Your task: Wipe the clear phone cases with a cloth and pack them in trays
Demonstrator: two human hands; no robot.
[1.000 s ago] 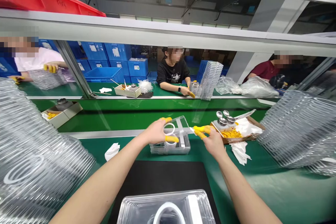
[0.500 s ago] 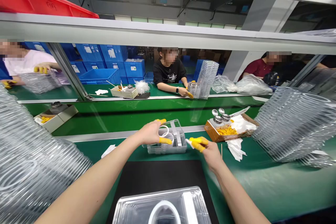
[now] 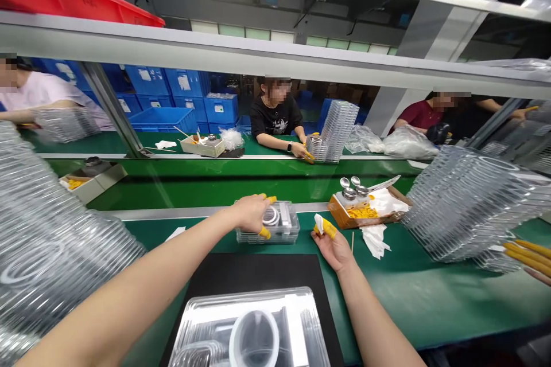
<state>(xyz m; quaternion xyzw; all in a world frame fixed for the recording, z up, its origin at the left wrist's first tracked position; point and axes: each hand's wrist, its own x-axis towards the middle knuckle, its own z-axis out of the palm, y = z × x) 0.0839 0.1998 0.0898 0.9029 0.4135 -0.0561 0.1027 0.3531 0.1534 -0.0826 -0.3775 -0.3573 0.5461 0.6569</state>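
My left hand (image 3: 253,215), yellow finger cots on its fingers, reaches over the left end of a low stack of clear plastic trays (image 3: 279,229). Its thumb and fingers are apart at the stack's edge; whether they press on it I cannot tell. A crumpled white wipe (image 3: 319,223) is pinched in my right hand (image 3: 334,248), which is turned palm up to the right of that stack and also wears yellow cots. Close to me, a clear plastic tray (image 3: 206,318) with a round white-rimmed opening lies on a black mat (image 3: 253,269).
Tall stacks of clear trays stand left (image 3: 86,241) and right (image 3: 451,200). Behind my right hand sits a cardboard box (image 3: 340,218) with metal-topped bottles and yellow cots. Another person's yellow-cotted hand (image 3: 531,258) shows at the right edge. Co-workers sit across the green divider (image 3: 206,180).
The upper tray of the far stack, tilted before, now lies flatter. My right hand has turned palm up with the wipe. Another person's hand has entered at the right.
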